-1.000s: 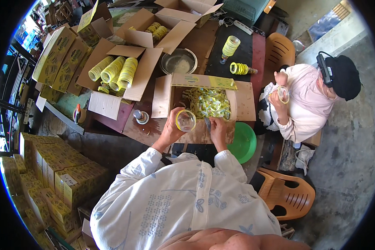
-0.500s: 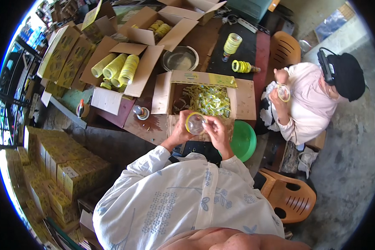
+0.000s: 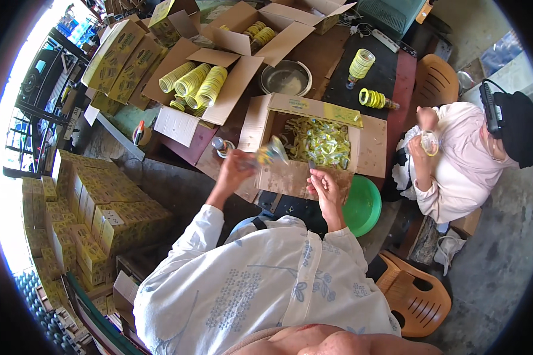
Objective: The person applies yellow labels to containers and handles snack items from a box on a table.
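Note:
My left hand [image 3: 237,170] is closed on a clear plastic cup [image 3: 272,152], smeared by motion, above the left part of an open carton. My right hand [image 3: 326,188] is at the carton's near flap, thumb and fingers pinched on a small thin dark piece [image 3: 311,165] too small to name. The open carton [image 3: 272,177] holds a heap of yellow and clear plastic strips [image 3: 318,142]. Close beyond my left hand stands a small bottle with a pale top [image 3: 221,147].
A carton of stacked yellow-rimmed cups [image 3: 192,83] lies left, beside a metal bowl [image 3: 290,78]. A green basin [image 3: 364,204] stands right of my right hand. Cup stacks [image 3: 361,62] stand farther back. A co-worker [image 3: 450,154] holds a cup at right. Boxes [image 3: 124,219] fill the left.
My hands have come apart. The left has carried the cup away from the right, which has stayed near the carton's near flap. The whole view has shifted right.

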